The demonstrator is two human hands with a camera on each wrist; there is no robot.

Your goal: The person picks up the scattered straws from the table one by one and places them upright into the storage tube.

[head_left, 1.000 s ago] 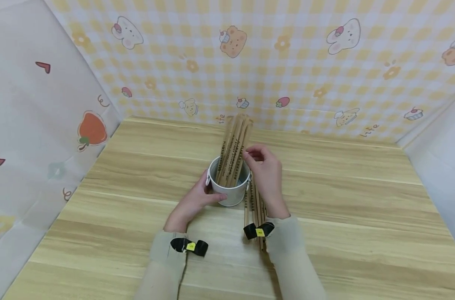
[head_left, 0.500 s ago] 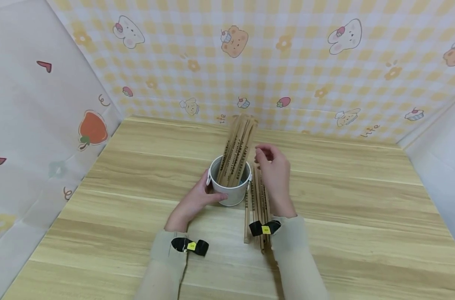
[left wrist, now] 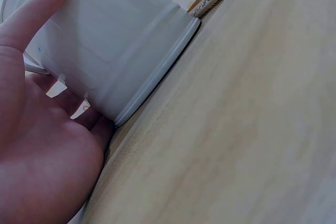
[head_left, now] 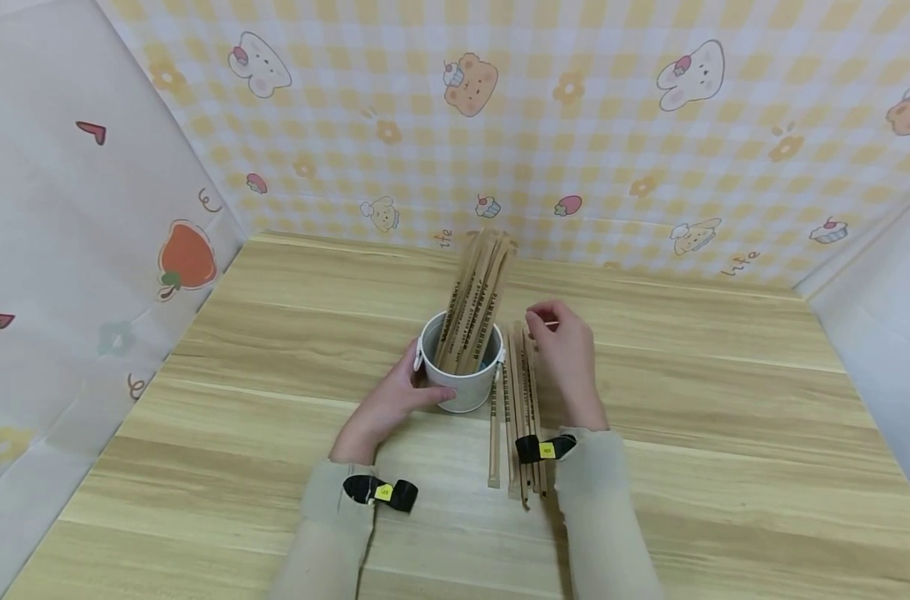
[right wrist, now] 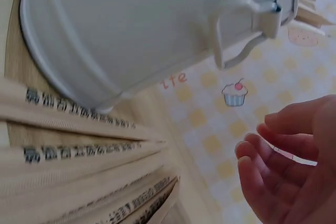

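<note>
In the head view, my left hand (head_left: 391,400) holds a small white metal bucket (head_left: 464,393), thumb across its front and fingers round the far side. The left wrist view shows the bucket (left wrist: 115,40) on the table against those fingers. Several paper-wrapped straws (head_left: 476,292) lean out of it, tilted right. More wrapped straws (head_left: 512,417) lie side by side to its right. Beside their far ends is my right hand (head_left: 571,354). Seen from the right wrist, the right hand's fingers (right wrist: 252,174) are loosely bent, with nothing visible in them, apart from the loose straws (right wrist: 79,121).
A wood-grain table (head_left: 725,433) carries everything. Behind it rises a yellow checked backdrop (head_left: 590,150) with cartoon prints. A pale printed sheet (head_left: 57,233) closes off the left side. A wire handle loop (right wrist: 218,40) sticks out from the bucket's side.
My right hand has moved away from the straws in the bucket, rightward and slightly down to the loose ones. Those in the bucket have settled slightly rightward. The left hand stays on the bucket.
</note>
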